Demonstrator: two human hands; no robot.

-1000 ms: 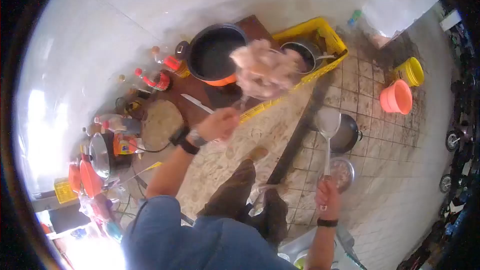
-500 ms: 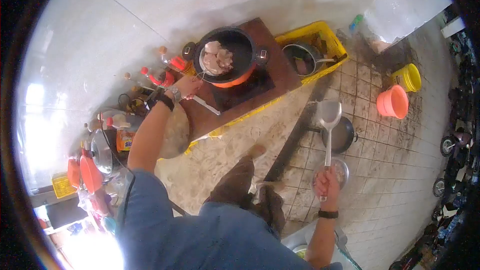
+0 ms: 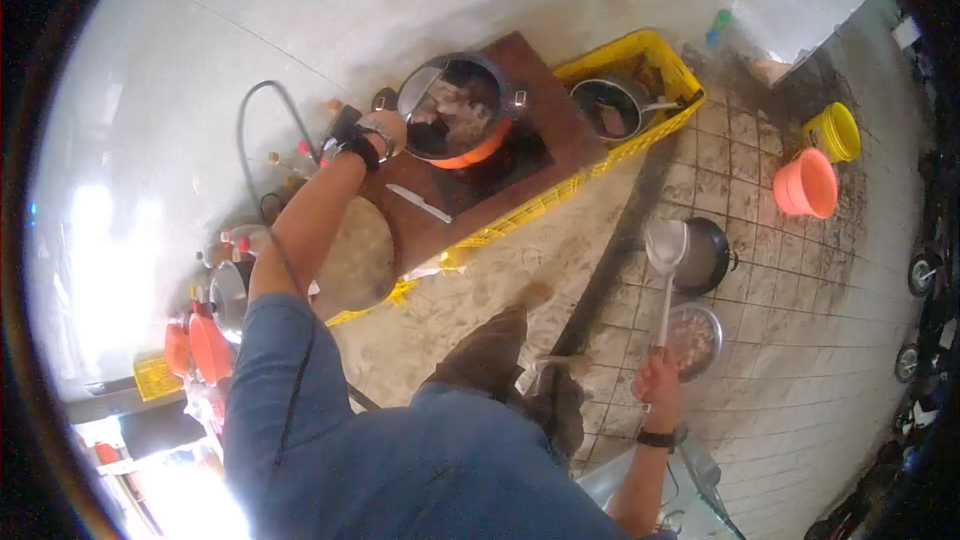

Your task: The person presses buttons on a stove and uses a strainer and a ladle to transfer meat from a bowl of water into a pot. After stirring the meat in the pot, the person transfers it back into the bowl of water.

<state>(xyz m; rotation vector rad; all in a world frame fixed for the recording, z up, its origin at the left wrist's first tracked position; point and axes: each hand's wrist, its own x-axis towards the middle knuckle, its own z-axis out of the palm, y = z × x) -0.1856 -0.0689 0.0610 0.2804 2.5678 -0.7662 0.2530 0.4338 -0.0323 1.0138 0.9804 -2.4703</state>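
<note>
My left hand (image 3: pixel 388 132) is closed at the near-left rim of a black-and-orange pot (image 3: pixel 470 154). It holds a strainer (image 3: pixel 418 88), tilted on edge over the pot. Pieces of meat (image 3: pixel 465 112) lie in the pot. A knife (image 3: pixel 420 202) rests on the brown tabletop below this hand. Out to the right, my right hand (image 3: pixel 655 377) grips the handle of a metal spatula (image 3: pixel 667 246), its blade held above the floor. Beside that hand is a metal bowl (image 3: pixel 716 342) with pale chopped pieces in it.
A round board (image 3: pixel 355 255) is left of the brown table (image 3: pixel 530 60). A yellow crate (image 3: pixel 685 105) holds a saucepan (image 3: pixel 610 108). On the tiled floor stand a black pan (image 3: pixel 708 255), a pink bucket (image 3: pixel 806 185) and a yellow bucket (image 3: pixel 835 132). Bottles (image 3: pixel 290 162) line the wall.
The strainer, level and full of meat before, is tipped up, and the meat lies in the pot. My left hand has turned over. The spatula stays in my right hand.
</note>
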